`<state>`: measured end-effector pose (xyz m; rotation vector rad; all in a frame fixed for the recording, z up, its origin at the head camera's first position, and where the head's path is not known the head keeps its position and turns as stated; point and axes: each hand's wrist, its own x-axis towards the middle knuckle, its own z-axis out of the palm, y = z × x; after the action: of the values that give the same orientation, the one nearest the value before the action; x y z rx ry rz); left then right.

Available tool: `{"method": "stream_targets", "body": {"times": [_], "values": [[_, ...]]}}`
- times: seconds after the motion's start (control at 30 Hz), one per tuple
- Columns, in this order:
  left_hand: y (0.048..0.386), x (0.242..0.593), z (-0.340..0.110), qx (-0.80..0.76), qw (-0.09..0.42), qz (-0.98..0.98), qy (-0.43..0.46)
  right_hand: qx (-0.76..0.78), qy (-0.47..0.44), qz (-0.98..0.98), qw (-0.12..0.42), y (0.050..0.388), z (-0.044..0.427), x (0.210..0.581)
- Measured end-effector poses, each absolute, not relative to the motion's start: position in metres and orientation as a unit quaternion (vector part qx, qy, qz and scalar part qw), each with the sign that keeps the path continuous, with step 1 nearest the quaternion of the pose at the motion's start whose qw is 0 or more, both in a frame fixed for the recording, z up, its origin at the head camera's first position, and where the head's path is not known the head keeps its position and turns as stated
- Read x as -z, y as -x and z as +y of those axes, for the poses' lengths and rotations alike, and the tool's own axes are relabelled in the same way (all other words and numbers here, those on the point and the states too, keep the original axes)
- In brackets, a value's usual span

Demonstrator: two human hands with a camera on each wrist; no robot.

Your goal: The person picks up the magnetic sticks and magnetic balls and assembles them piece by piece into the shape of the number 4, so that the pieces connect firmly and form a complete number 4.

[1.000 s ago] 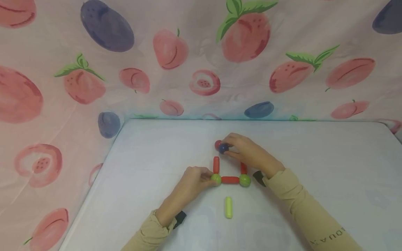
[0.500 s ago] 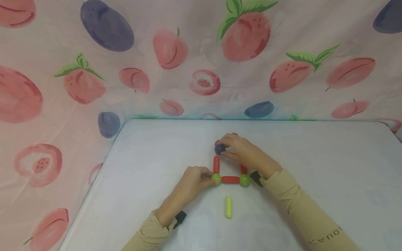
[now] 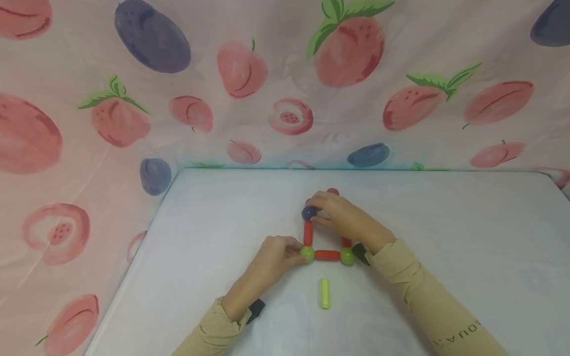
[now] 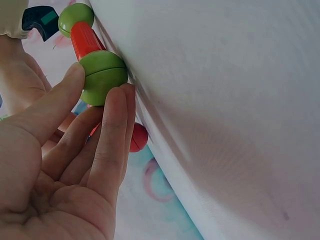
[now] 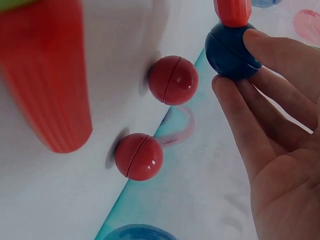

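Note:
My left hand [image 3: 276,257] pinches a green ball [image 4: 103,77] at the left corner of a three-sided figure of red rods. A red rod [image 3: 327,255] joins it to a second green ball [image 3: 348,256] on the right. From each green ball another red rod runs away from me: a left rod [image 3: 308,234] and a partly covered right rod [image 3: 346,242]. Between thumb and fingers, my right hand [image 3: 345,215] holds a dark blue ball [image 5: 232,51]. That ball touches the far end of the left rod.
Two red balls, one nearer the right hand's fingers [image 5: 173,80] and another red ball [image 5: 139,156], lie beyond the figure. A yellow-green rod [image 3: 325,293] lies in front on the white table [image 3: 467,222]. Fruit-patterned cloth [image 3: 285,74] rises behind the table.
My right hand has moved left and slightly nearer with the blue ball, which now meets the left rod's end. A red ball behind that hand has come into sight. The left hand stays put.

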<state>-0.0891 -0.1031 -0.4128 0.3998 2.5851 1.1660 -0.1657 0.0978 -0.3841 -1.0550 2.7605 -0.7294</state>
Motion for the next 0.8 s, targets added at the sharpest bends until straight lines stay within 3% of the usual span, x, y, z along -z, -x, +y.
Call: {"method": "stream_targets", "body": {"times": [0.8], "values": [[0.0885,0.4099,-0.1014,-0.394,0.144,0.898,-0.132,0.224,0.327,0.913,0.094,0.1672,0.0944,0.3844]]}}
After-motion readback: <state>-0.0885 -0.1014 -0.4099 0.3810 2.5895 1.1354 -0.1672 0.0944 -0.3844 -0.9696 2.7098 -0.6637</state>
